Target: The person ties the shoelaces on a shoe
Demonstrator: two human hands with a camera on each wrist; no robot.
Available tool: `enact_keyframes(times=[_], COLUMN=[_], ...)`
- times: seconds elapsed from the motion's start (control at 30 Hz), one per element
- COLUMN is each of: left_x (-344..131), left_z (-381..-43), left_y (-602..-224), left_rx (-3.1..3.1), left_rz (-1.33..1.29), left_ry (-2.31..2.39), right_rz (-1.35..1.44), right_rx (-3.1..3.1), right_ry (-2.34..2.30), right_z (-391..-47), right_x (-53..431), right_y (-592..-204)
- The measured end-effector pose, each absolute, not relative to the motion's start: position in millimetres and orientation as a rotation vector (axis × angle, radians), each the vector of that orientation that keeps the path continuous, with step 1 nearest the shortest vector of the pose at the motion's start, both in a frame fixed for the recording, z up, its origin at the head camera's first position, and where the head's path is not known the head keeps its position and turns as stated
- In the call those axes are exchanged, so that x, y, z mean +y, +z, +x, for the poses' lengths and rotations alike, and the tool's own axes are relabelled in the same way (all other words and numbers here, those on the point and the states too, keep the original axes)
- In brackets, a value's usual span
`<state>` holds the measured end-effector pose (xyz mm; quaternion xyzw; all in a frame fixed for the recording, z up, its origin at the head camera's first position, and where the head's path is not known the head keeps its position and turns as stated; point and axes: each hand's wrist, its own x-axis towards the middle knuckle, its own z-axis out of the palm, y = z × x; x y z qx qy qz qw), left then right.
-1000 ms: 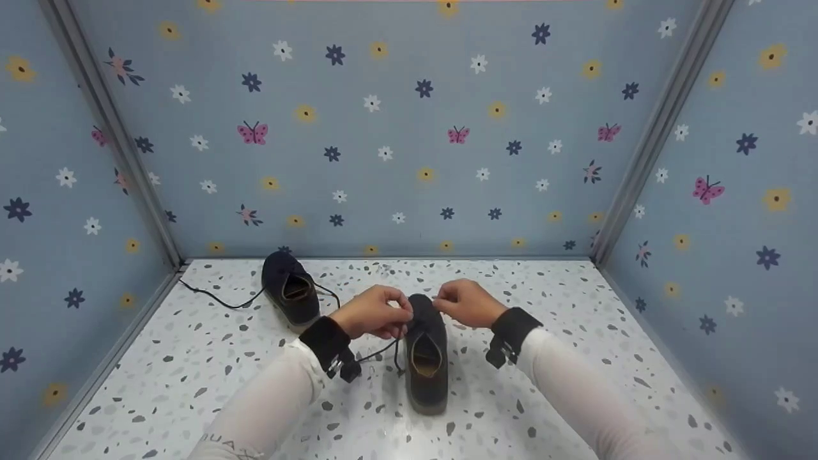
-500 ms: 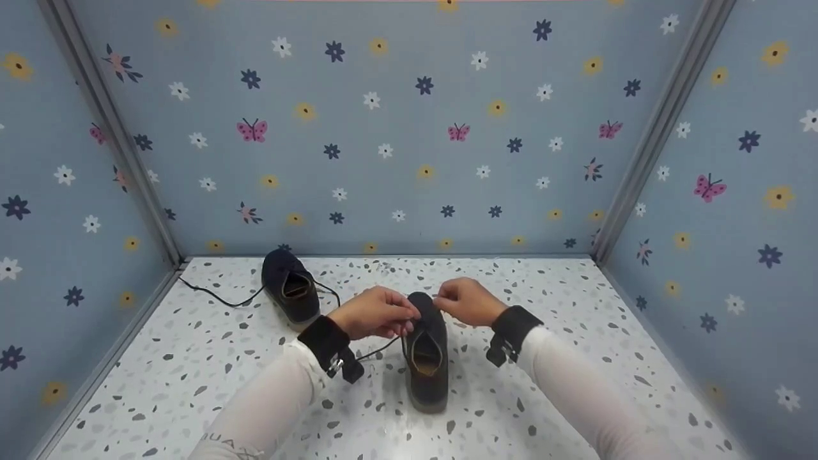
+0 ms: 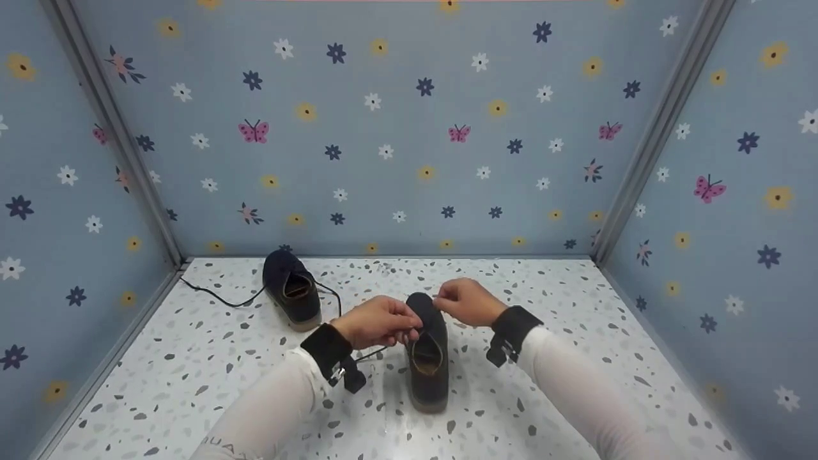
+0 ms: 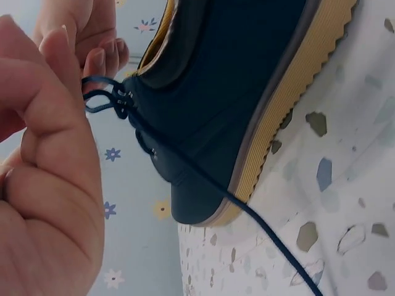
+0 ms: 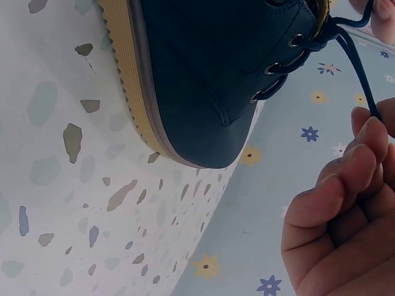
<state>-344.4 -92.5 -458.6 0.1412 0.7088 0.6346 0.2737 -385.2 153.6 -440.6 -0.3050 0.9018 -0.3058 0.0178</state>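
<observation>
Pale blue wall panels printed with flowers and pink butterflies stand on three sides of a white floor speckled with grey chips. Two forearms in white sleeves reach forward over it. The dark blue lace-up shoe with a tan ridged sole sits upright on the floor between the person's hands, toe towards the back wall. A second dark lace-up shoe stands farther back to the left, near that wall, one lace trailing from each side. The left hand is over the left side of the nearer shoe's lacing, thumb and fingertips close together, pinching a strand of lace; the right hand is just beside the toe on the right, fingers curled, its thumb and forefinger pinching another strand. A black band wraps the left wrist and a matching black strap the right. The dark blue cord lace also runs slantwise down the shoe's left side. Above the tongue it gathers into a small knot, and below that it passes through round metal eyelets
</observation>
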Motion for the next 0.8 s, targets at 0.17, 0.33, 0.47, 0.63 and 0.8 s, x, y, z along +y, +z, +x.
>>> enact_keyframes(times=[0.17,0.33,0.47,0.63,0.8], left_x=[-87.4,-87.3,-89.3,-93.4,-96.8], left_z=[-339.4,-333.9,-332.4,-332.3,-338.5], left_y=[-462.5,-461.3,-458.4,-455.9,-457.1], left_rx=[1.895,1.977,2.080,2.142,2.245], left_rz=[0.359,0.426,0.544,0.636,0.593], left_ry=[1.748,1.627,1.481,1.402,1.530], right_rz=[-0.947,-0.925,-0.924,-0.930,-0.924], right_rx=[2.805,2.810,2.815,2.809,2.793], right_ry=[-0.950,-0.954,-0.957,-0.954,-0.958], right_z=[-384.4,-385.3,-385.7,-385.6,-384.7], right_x=[152.8,152.8,153.5,154.6,156.2], right_y=[-439.6,-440.5,-440.6,-440.0,-439.0])
